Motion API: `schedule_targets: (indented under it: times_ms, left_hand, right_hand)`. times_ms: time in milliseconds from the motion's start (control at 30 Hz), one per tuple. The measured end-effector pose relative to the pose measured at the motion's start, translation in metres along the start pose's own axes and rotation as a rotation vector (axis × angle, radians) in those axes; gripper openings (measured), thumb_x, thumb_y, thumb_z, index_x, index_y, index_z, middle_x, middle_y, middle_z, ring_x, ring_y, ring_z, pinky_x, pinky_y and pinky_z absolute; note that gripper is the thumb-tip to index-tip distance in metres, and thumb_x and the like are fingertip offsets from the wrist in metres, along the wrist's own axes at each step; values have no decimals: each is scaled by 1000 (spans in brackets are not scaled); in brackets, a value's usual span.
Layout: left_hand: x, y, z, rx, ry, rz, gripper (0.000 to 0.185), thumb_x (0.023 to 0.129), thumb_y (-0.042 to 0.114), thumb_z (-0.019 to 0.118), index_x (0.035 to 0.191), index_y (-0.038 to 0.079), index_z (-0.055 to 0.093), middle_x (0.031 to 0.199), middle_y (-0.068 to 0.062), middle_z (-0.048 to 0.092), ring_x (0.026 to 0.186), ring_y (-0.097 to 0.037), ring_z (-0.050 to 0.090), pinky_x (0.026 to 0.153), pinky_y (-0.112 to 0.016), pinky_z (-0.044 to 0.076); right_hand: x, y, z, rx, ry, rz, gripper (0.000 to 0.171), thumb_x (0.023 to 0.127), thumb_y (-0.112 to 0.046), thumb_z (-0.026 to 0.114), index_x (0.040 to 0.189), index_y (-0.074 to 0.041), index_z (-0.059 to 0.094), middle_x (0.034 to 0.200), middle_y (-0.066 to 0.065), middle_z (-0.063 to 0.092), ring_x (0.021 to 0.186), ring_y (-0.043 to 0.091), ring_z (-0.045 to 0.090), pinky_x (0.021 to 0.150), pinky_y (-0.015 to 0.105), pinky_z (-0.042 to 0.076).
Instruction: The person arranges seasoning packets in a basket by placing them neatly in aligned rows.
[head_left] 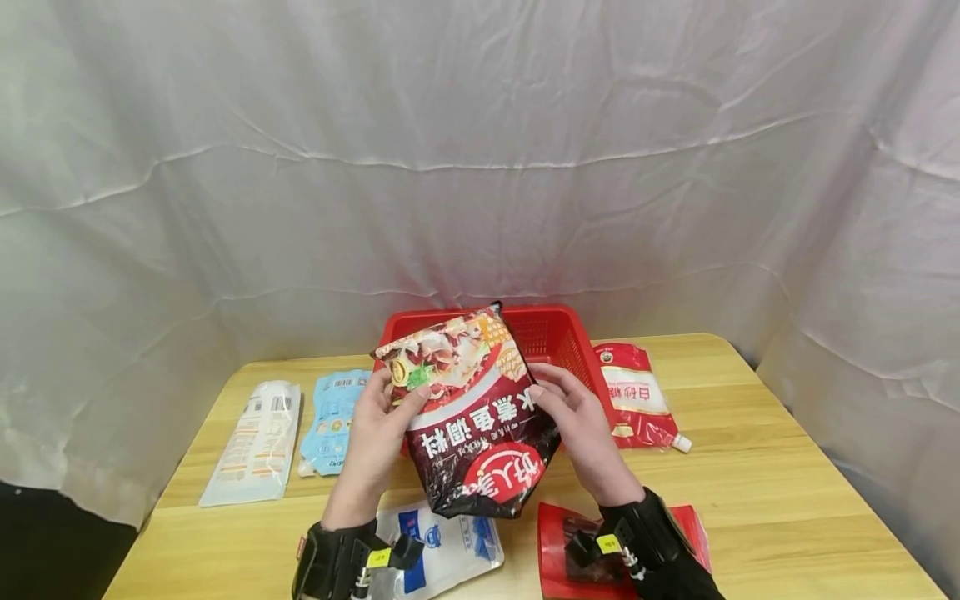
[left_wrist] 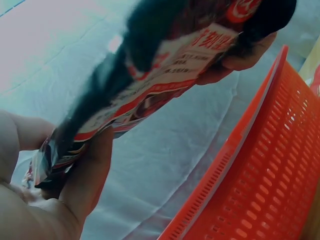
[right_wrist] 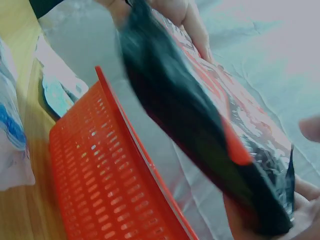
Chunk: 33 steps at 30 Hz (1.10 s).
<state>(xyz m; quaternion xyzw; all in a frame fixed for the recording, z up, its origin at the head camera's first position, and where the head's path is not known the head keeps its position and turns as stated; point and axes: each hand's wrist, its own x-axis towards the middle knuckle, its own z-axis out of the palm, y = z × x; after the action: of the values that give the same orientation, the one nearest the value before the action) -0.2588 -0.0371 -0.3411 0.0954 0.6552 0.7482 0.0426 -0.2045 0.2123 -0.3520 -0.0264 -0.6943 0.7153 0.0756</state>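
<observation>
I hold a dark seasoning pouch above the red basket, left hand and right hand each in a narrow grip on its edges. Slick film could slip and drop onto the table.

The dark red seasoning packet is glossy, printed with food pictures. It sits tilted, lettering upside down, at the red basket's six o'clock.

The dark red seasoning pouch is glossy plastic film, the perforated red plastic basket smooth, the pale wooden table matt.
</observation>
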Motion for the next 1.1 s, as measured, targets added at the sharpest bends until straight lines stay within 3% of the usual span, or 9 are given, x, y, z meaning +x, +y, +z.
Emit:
schedule_targets:
  times_ms: [233, 467, 600, 767, 1100]
  left_hand:
    - [0, 2, 3, -143, 80, 22, 53, 104, 8, 61, 150, 3, 35, 141, -22, 59, 113, -18, 70, 94, -32, 59]
    - [-1, 4, 7, -266, 105, 38, 53, 104, 3, 59, 150, 1, 33, 144, -20, 55, 119, -20, 66, 98, -32, 57]
    - [-1, 4, 10, -299, 103, 50, 50, 104, 2, 58, 147, -3, 34, 139, -21, 57, 115, -19, 68, 96, -31, 58]
    - [-1, 3, 13, -311, 83, 54, 49, 105, 1, 56, 148, -5, 33, 138, -22, 56, 114, -20, 68, 95, -31, 58]
    - [-4, -1, 14, -277, 61, 15, 51, 105, 1, 56, 149, 1, 30, 140, -20, 54, 115, -21, 67, 94, -32, 59]
  right_hand:
    - [0, 4, 6, 165, 96, 28, 45, 106, -30, 59, 148, -15, 52, 142, 11, 53, 119, 26, 58, 91, 30, 59]
    - [-5, 7, 21, 433, 90, 43, 47, 107, -23, 57, 150, -12, 42, 133, 8, 58, 114, 18, 64, 91, 29, 59]
    - [-9, 10, 28, 474, 56, 64, 47, 105, -19, 58, 149, -10, 43, 123, 4, 65, 107, 15, 67, 86, 27, 60]
    - [-11, 11, 34, 503, 27, 109, 51, 101, -14, 63, 147, -7, 43, 126, 4, 64, 110, 16, 67, 88, 28, 59]
    - [-11, 12, 35, 452, 76, 135, 54, 96, -4, 69, 144, -7, 45, 126, 7, 64, 108, 20, 69, 88, 33, 61]
